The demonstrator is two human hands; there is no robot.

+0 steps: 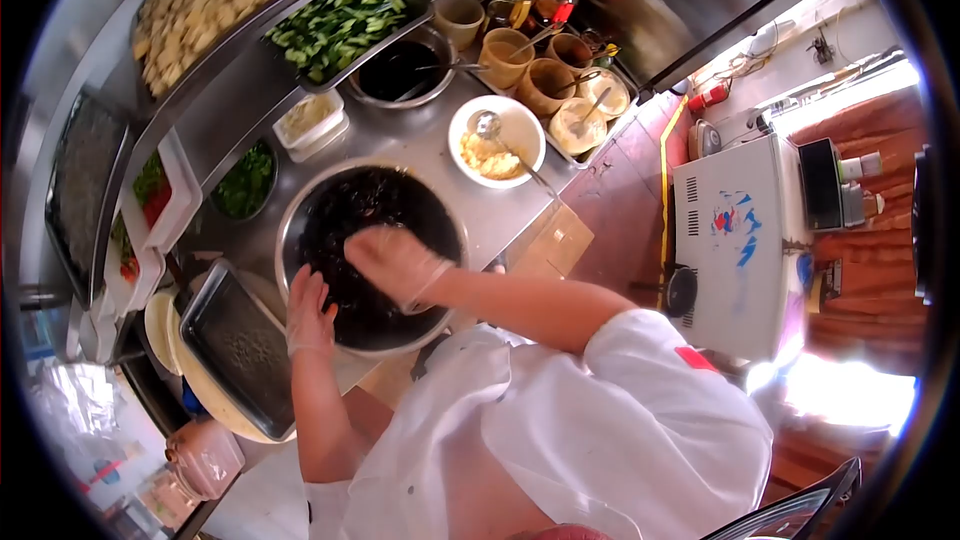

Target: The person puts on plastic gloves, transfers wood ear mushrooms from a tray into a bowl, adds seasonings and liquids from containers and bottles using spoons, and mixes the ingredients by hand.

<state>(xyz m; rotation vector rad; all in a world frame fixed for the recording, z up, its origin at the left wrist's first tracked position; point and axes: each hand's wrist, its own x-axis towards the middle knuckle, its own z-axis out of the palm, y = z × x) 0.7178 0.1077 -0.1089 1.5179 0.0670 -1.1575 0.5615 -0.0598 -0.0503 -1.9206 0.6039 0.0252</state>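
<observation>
A large metal bowl (pixel 458 225) holds a dark, glossy mass of food (pixel 365 190). Into this mass reaches my right hand (pixel 392 262), in a clear glove, its fingers bent down and their tips hidden, so what they hold does not show. My left hand (pixel 310 312), also in a clear glove, is at the bowl's near left rim with its fingers apart and nothing in it. Beyond the bowl's right side sits a white bowl (pixel 533 130) of chopped yellowish food with a metal ladle (pixel 488 126) in it.
Behind stand a pot of dark liquid (pixel 405 72), a tray of cut greens (pixel 340 25) and a tray of seasoning tubs (pixel 546 86) with bottles. At left are a dark tray (pixel 235 340) and white containers (pixel 165 190). A white appliance (pixel 735 240) stands at right.
</observation>
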